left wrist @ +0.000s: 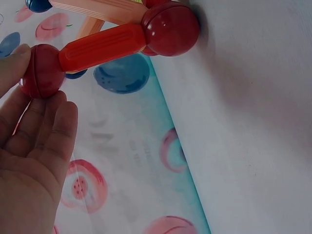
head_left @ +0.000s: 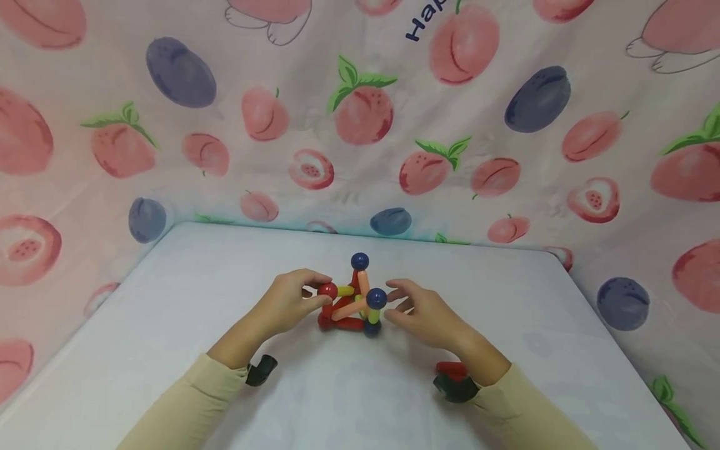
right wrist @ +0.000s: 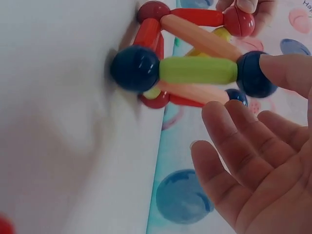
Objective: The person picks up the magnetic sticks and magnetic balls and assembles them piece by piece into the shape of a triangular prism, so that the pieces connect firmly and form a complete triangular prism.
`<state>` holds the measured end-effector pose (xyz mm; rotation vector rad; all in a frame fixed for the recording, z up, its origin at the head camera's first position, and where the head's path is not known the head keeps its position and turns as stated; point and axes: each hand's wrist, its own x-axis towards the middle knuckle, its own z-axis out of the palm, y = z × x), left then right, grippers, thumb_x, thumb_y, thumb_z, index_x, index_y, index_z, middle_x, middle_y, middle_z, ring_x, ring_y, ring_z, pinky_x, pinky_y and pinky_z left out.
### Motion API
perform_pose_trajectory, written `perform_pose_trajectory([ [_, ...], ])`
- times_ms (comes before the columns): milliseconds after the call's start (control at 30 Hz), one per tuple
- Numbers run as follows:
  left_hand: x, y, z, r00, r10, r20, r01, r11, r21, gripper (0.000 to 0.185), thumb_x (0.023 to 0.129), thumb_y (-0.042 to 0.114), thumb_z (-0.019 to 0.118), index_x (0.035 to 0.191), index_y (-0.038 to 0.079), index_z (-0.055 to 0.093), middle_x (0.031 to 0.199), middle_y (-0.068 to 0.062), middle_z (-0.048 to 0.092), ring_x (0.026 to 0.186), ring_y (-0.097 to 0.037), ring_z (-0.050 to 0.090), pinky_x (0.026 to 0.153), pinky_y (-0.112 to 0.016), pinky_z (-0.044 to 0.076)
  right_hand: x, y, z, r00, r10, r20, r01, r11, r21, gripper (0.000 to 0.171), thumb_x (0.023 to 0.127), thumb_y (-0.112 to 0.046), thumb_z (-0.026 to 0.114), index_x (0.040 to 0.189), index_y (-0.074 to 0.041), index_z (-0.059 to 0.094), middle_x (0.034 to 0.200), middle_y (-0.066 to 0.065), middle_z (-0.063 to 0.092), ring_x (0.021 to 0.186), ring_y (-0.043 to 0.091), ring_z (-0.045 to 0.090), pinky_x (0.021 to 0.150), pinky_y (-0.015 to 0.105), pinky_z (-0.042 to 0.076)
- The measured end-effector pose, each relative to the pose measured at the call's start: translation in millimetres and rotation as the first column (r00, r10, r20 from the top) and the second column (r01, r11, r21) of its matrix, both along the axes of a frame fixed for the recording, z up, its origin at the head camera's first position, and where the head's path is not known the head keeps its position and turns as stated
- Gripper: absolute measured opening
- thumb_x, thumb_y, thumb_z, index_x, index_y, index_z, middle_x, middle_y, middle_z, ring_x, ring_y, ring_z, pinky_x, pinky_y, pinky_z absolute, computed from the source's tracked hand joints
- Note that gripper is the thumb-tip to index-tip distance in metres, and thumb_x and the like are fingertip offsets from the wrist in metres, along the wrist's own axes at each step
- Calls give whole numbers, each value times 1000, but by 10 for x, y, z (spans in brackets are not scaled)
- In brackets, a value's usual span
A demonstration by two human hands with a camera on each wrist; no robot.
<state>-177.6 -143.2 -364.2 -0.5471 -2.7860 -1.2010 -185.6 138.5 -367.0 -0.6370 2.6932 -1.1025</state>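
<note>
A small frame of magnetic rods and balls stands on the white table. It is built from red, orange and yellow-green rods joined by red and dark blue balls. My left hand pinches the upper red ball between thumb and fingertips at the frame's left side. My right hand is spread with straight fingers on the frame's right. Its thumb touches the raised blue ball on top of the green rod. Another blue ball tops the frame at the back.
A loose red piece lies on the table under my right wrist. A fruit-print cloth hangs behind and around the table. The table's far edge is close behind the frame.
</note>
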Motion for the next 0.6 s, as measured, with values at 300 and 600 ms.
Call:
perform_pose_trajectory([
  [300,-3,19,17,1000,-13,2,13,1000,8,39,88,13,78,124,2,68,114,-5,69,105,-22,64,86,-35,56,115,435,-42,999,29,33,-31,997,73,36,92,-19,74,124,-7,63,115,6,68,100,20,65,84,37,56],
  [600,-9,3,-7,1000,-7,11,6,1000,6,39,88,13,78,124,2,68,114,-5,69,105,-22,63,87,-38,56,214,753,-108,986,0,166,-20,992,121,29,88,-19,76,114,-11,68,107,1,67,97,22,62,80,34,56],
])
